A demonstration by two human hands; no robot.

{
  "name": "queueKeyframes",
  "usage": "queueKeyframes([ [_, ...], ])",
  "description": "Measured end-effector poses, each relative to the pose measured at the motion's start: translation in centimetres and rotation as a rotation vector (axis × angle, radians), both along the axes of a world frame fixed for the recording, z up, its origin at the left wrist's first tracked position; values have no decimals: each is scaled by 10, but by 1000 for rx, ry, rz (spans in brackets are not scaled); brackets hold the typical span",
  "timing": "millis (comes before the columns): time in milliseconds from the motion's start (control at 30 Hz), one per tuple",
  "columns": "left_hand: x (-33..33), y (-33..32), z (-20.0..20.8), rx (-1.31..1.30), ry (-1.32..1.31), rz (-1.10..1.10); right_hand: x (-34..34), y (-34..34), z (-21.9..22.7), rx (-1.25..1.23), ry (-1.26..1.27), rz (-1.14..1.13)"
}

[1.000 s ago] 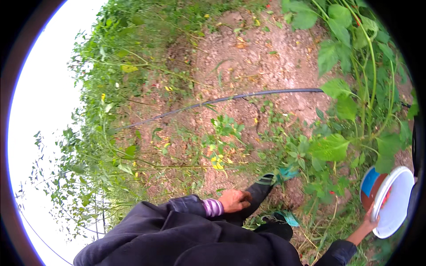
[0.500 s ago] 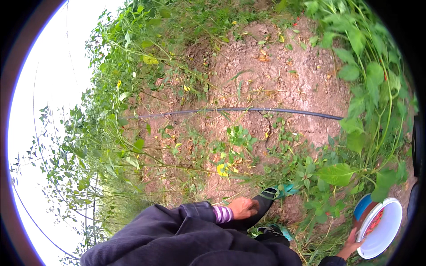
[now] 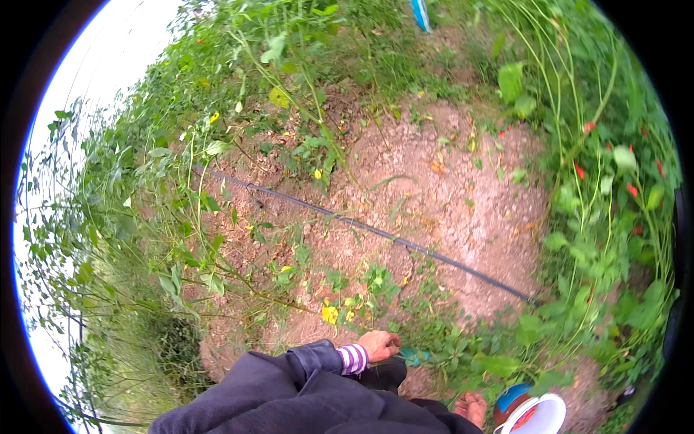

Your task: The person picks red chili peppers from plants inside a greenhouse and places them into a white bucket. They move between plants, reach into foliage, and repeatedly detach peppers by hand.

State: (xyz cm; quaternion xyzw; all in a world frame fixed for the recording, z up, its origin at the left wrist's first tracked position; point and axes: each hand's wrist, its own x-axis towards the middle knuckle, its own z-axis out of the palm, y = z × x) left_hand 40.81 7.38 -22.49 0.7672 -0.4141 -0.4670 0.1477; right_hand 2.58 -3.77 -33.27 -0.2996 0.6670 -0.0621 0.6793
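Note:
My left hand (image 3: 379,346), at the end of a dark sleeve with a striped purple-and-white cuff, rests by my bent leg with its fingers curled in. Nothing shows in it. Low on the right, my right hand (image 3: 471,406) is just left of a bucket, its fingers bent and partly blurred; whether it grips anything is unclear. The bucket has a white rim and inside (image 3: 553,414) and a blue-and-brown outer side (image 3: 512,395). Small red peppers (image 3: 522,418) lie in it, and the lower frame edge cuts it off.
A black hose (image 3: 376,230) runs slantwise over bare, cracked soil (image 3: 463,195). Leafy plants with red peppers (image 3: 580,171) stand on the right. Taller stems crowd the left (image 3: 195,202). A teal shoe (image 3: 413,356) shows beside my left hand. Something blue (image 3: 420,14) is at the top.
The view has turned, so the hose now slants down to the right. The bucket and right hand appear further left and lower. My right hand was on the bucket's rim before.

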Motion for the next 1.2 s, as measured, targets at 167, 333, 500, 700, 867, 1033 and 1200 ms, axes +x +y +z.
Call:
queueKeyframes([
  [167, 47, -2, 17, -12, 5, 218, 74, -87, 40, -163, -60, 118],
  [333, 98, -7, 38, -48, -82, 469, 132, -157, 61, -248, -47, 174],
  [500, 167, -36, 67, -71, -124, 709, 207, -181, 52, -163, -170, 308],
  [700, 207, -83, 67, -84, -45, 795, 252, -220, 6, -100, -167, 325],
  [867, 241, -80, 79, -89, -190, 905, 289, -270, 3, -104, -135, 377],
  [1033, 285, -61, 94, -196, -270, 1169, 337, -302, 8, -140, -236, 334],
  [1200, 322, -66, 135, -224, -380, 1279, 369, -288, 5, -125, -322, 326],
])
